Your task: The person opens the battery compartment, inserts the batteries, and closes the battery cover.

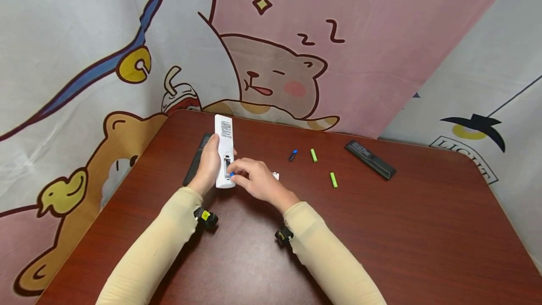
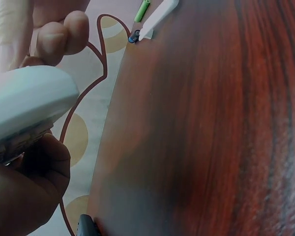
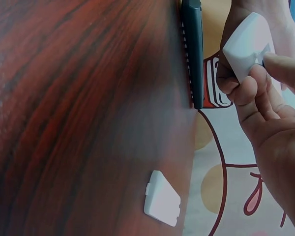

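My left hand (image 1: 206, 163) grips a white remote control (image 1: 224, 131), back side up, its long open battery slot facing me. At the slot, my right hand (image 1: 258, 180) pinches a small battery with a blue end (image 1: 232, 174) between thumb and fingers, and the fingers hide most of it. The right wrist view shows the right hand's fingertips right against the white remote (image 3: 246, 49). A white battery cover (image 3: 162, 199) lies loose on the table, largely behind the right hand in the head view.
Beside the left hand lies a dark remote (image 1: 194, 166). To the right are a blue and black battery (image 1: 293, 155), a green battery (image 1: 314, 155) and a second green one (image 1: 333, 180). Another black remote (image 1: 370, 160) lies farther right on the brown table (image 1: 423, 229). Printed cloth hangs behind.
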The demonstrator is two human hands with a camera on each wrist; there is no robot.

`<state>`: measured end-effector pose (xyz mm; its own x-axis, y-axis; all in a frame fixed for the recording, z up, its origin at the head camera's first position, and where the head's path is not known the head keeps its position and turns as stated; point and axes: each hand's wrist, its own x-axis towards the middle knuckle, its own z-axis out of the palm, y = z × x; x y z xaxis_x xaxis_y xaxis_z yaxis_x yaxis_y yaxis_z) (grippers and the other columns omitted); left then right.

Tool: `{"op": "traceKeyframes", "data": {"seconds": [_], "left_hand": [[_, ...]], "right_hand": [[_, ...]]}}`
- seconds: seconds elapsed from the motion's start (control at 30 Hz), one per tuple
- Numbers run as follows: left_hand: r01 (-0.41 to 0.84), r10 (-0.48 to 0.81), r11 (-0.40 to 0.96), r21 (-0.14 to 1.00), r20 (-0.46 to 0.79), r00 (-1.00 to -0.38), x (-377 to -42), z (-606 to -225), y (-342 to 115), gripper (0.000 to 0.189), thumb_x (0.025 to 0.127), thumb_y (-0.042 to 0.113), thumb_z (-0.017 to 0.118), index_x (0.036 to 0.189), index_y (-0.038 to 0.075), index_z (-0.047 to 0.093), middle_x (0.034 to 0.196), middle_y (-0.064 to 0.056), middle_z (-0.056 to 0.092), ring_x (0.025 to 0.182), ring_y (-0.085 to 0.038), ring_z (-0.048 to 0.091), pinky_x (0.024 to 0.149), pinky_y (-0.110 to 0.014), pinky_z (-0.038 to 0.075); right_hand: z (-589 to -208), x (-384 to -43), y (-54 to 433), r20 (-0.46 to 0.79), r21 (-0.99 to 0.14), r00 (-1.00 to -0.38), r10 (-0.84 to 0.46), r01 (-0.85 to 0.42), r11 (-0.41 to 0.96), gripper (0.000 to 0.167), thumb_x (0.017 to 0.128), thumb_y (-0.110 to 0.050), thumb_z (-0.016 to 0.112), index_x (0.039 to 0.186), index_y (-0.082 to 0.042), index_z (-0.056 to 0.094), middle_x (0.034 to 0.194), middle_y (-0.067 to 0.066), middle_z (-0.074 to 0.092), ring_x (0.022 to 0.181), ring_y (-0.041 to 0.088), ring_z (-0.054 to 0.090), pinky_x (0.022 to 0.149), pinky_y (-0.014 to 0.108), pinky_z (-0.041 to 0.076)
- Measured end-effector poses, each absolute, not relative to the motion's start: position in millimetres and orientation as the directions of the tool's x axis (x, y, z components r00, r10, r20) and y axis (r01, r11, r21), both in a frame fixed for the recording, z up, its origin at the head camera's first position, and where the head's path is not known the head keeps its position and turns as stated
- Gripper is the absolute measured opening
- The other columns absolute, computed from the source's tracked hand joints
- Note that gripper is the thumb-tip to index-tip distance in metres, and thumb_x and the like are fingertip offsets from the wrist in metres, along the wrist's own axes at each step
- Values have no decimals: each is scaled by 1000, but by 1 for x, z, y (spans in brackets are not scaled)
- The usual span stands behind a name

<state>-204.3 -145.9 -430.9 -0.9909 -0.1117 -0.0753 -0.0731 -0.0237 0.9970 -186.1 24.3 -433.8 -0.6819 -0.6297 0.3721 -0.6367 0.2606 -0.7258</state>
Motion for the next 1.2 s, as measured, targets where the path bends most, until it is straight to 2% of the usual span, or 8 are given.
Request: {"op": "traceKeyframes", "data": {"seconds": [0.23,0.37,0.57,0.67,0.8,0.97,1.07,1.2], "left_hand": [[-68,-110,-17,998,-70,-992,-204,-430,-146,53,113,39,15,138,1,42,80,-4,59,63,-12,58,57,-27,49],[-73,-117,-11,997,-73,-990,-204,-430,-146,52,113,38,15,135,1,43,80,-4,60,62,-12,58,57,-26,49],[-75,-102,0,997,-75,-992,-205,-432,-147,54,113,39,14,139,1,42,83,-6,60,64,-11,58,58,-26,49],[-77,-99,-5,997,-77,-992,-204,-432,-147,55,113,40,14,140,1,42,83,-4,60,64,-11,57,58,-26,48],[-73,-97,-17,997,-74,-993,-204,-431,-147,55,113,40,15,142,1,41,83,-3,59,64,-11,57,59,-26,48],[-57,-95,-35,998,-60,-994,-203,-428,-144,55,113,40,15,142,1,41,82,-3,58,65,-12,56,61,-26,48],[-54,-95,-39,998,-57,-994,-202,-426,-143,53,113,39,15,140,1,42,81,-3,59,65,-11,56,60,-26,48],[-57,-96,-33,998,-60,-994,-202,-425,-143,53,113,39,15,142,3,41,82,-3,59,64,-11,56,60,-26,48]], "right_hand": [[-435,-186,22,381,-713,-689,-617,-643,278,14,92,-2,74,106,-4,70,92,8,69,81,17,66,74,22,52],[-434,-186,22,354,-724,-723,-594,-614,315,16,91,-4,76,103,-3,66,88,7,69,77,15,64,70,21,50],[-433,-185,21,244,-788,-794,-557,-497,364,14,91,-10,78,92,-5,66,77,5,69,64,7,62,59,19,50],[-433,-185,22,163,-839,-812,-560,-412,354,14,93,-11,77,89,-5,66,72,8,70,60,9,66,53,24,54],[-433,-185,21,83,-902,-818,-570,-304,305,13,95,-8,75,89,-1,66,74,15,73,63,18,73,58,37,61],[-434,-188,19,-12,-979,-824,-567,-107,176,15,95,1,71,101,10,62,85,25,74,68,30,75,66,50,62],[-434,-189,19,-50,-987,-820,-570,-46,154,21,95,2,70,111,14,63,89,28,73,67,28,75,69,54,61],[-434,-189,19,-83,-985,-815,-573,-21,173,27,96,-1,70,117,15,66,87,26,74,63,18,72,72,55,61]]}}
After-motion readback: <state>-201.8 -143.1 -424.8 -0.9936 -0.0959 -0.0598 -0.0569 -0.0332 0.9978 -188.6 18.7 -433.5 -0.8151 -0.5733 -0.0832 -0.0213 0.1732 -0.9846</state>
